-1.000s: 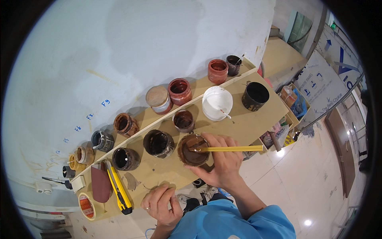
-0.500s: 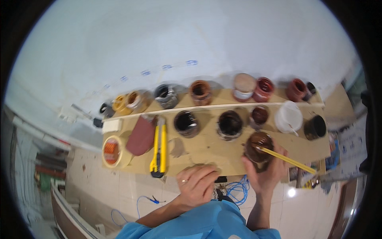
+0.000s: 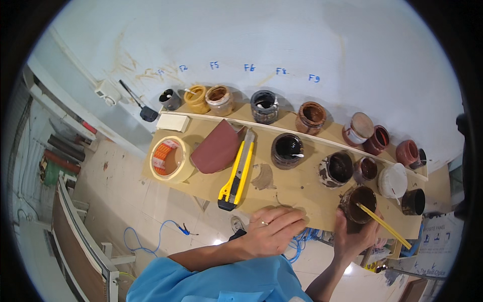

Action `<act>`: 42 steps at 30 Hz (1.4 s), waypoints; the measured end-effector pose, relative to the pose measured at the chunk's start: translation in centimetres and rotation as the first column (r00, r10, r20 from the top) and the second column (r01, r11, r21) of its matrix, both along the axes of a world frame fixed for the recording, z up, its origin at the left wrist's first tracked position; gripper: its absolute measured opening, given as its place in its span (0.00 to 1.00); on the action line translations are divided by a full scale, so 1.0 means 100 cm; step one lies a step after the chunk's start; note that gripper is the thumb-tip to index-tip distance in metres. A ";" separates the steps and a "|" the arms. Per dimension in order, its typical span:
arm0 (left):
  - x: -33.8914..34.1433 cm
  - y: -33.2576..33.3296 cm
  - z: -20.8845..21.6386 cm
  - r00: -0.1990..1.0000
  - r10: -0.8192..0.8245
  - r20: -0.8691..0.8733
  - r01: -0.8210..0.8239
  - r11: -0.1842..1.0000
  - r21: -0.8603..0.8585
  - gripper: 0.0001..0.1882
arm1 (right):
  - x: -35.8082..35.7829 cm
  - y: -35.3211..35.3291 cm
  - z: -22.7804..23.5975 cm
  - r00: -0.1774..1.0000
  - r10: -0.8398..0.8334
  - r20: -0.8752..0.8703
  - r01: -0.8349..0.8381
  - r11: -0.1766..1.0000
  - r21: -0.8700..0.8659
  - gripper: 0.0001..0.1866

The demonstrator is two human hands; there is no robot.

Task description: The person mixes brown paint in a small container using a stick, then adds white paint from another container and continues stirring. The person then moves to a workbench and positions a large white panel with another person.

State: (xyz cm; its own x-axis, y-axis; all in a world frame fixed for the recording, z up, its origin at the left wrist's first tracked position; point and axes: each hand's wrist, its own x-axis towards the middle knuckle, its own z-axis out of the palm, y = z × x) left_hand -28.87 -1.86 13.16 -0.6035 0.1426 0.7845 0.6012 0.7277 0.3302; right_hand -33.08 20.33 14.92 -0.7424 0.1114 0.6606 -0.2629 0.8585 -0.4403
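My right hand (image 3: pixel 352 237) is wrapped round a jar of brown paint (image 3: pixel 347 201) near the front right of the wooden board. A thin yellow stick (image 3: pixel 385 225) leans in this jar, its upper end slanting out over my hand to the right. At the board's front edge rests my left hand (image 3: pixel 277 230), a ring on one finger. Its fingers are curled and pressed together; whatever they hold, if anything, is hidden. Nearest to it lies a yellow utility knife (image 3: pixel 234 182), beside a dark red sheet of sandpaper (image 3: pixel 216 148).
Several paint jars stand along the board (image 3: pixel 307 194) and its back ledge, including a black one (image 3: pixel 288 151) and a lidded one (image 3: pixel 358 129). A roll of tape (image 3: pixel 171 159) and a white block (image 3: pixel 172 122) sit at left. Blue hose (image 3: pixel 151 246) lies on the floor.
The view has swung left, so the board and jars appear farther right. My right hand still grips the brown jar, and my left hand stays at the board's front edge.
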 end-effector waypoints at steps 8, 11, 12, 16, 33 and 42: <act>0.002 -0.002 0.004 1.000 -0.020 0.013 0.020 1.000 0.015 0.19 | -0.001 0.005 -0.007 0.999 -0.014 -0.047 0.015 0.999 0.036 0.40; 0.003 -0.002 0.003 1.000 -0.024 0.017 0.024 1.000 0.000 0.18 | -0.002 0.007 -0.011 0.998 -0.024 -0.055 0.025 1.000 0.007 0.39; 0.002 -0.002 0.002 1.000 -0.015 0.011 0.015 1.000 -0.005 0.18 | -0.002 0.007 -0.012 0.998 -0.015 -0.062 0.015 1.000 -0.004 0.39; 0.002 -0.002 -0.002 1.000 -0.012 -0.010 0.012 1.000 -0.007 0.17 | -0.001 0.009 -0.013 0.999 -0.036 -0.026 0.037 0.999 0.034 0.39; 0.004 0.001 -0.006 1.000 -0.004 0.000 0.004 0.998 0.058 0.18 | -0.003 0.010 -0.019 0.997 -0.078 -0.012 0.078 0.997 0.005 0.40; 0.005 -0.002 -0.004 1.000 -0.011 -0.002 0.011 0.999 0.043 0.19 | -0.005 0.006 -0.013 0.995 -0.014 -0.103 0.014 1.000 0.004 0.37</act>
